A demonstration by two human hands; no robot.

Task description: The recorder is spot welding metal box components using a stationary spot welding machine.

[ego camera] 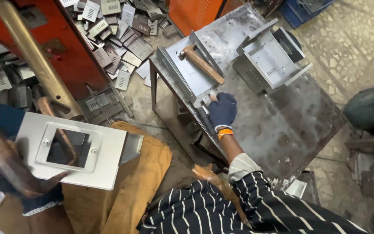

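Steel worktable (282, 125), terrazzo floor (347, 47), scrap pile (117, 30)

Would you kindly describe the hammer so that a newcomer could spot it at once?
Find the grey steel work table. At its far left corner lies an open sheet-metal tray, just above the dark-gloved right hand. The hammer lies diagonally inside it, the only wooden-handled thing there; the box beside it is empty.

Metal workshop: steel workbench (282, 125), scattered sheet-metal parts (117, 30)
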